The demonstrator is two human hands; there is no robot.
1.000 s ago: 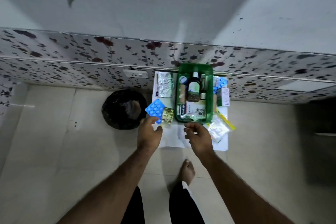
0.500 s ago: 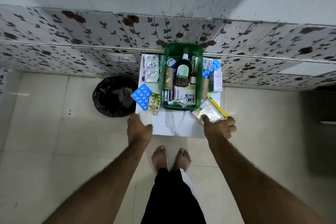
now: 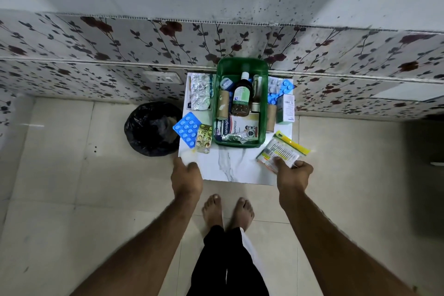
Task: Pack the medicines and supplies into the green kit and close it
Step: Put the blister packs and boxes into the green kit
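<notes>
Kit first: the open green plastic kit (image 3: 241, 103) sits at the twelve o'clock end of the small white marble-patterned table (image 3: 235, 166), pushed against the flowered wall panel, probably so it cannot slide while it is filled. Inside lie a brown syrup bottle with a green label (image 3: 242, 97), a cardboard roll (image 3: 223, 108) and a white plaster box (image 3: 236, 128); no lid is in view.

At nine o'clock of the kit rest silver foil tablet strips (image 3: 199, 94); at about eight o'clock, a blue blister card (image 3: 188, 128) touches a gold blister strip (image 3: 204, 137). At three o'clock are more blue blister cards (image 3: 281, 91) and a pale green upright carton (image 3: 286, 109), near enough to drop in.

At four o'clock, the right hand (image 3: 294, 174) pinches the near edge of a clear packet with a yellow header (image 3: 283, 152), thumb on top, seemingly to lift it. The left hand (image 3: 187, 178) rests flat on the table's seven o'clock corner, fingers closed on nothing, likely steadying it. A black bin bag (image 3: 152, 128) stands on the floor at nine o'clock of the table.
</notes>
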